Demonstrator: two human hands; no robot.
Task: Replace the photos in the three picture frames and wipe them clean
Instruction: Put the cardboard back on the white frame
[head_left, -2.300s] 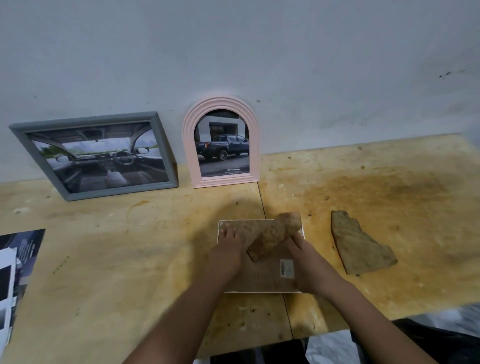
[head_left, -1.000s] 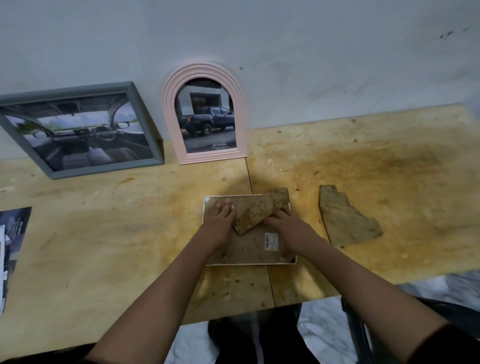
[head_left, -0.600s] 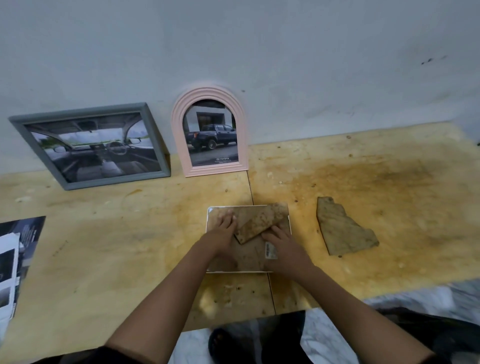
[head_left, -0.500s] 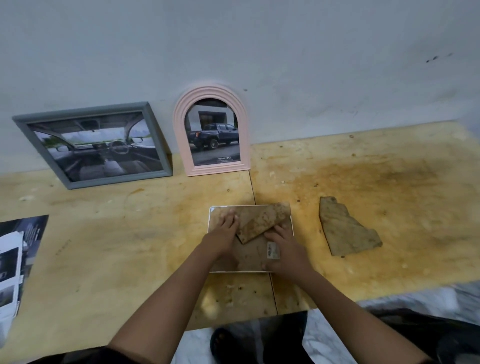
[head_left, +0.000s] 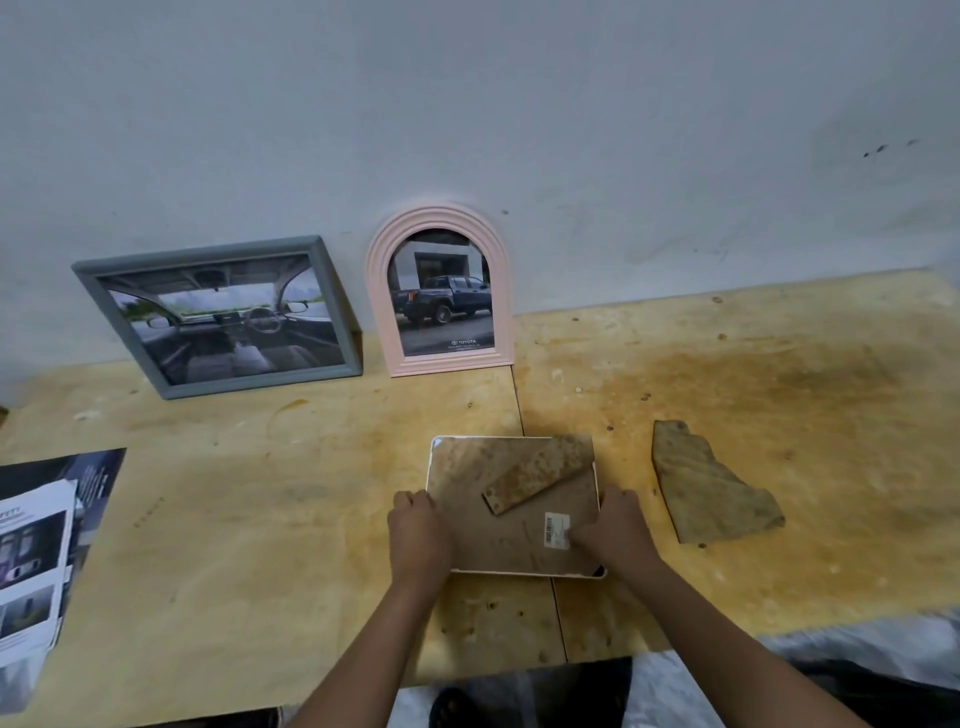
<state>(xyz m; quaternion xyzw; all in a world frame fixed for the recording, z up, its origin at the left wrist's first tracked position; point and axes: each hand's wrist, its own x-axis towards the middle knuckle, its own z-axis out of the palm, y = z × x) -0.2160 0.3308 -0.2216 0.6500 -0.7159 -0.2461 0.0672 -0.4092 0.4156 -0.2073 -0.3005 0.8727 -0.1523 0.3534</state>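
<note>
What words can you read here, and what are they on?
"TOYOTA": on the truck photo in the pink arched frame, near the bottom; the tiny line under it is too small to read.
"FETY": cut-off letters on the papers at the left edge; the rest is blurred.
Barcode sticker on the back of the frame lying flat: too small to read.

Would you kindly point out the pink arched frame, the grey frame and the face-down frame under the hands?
pink arched frame (head_left: 378, 291): head view, on the left side of its arch moulding.
grey frame (head_left: 332, 296): head view, on its right border.
face-down frame (head_left: 519, 545): head view, on its brown backing board.
</note>
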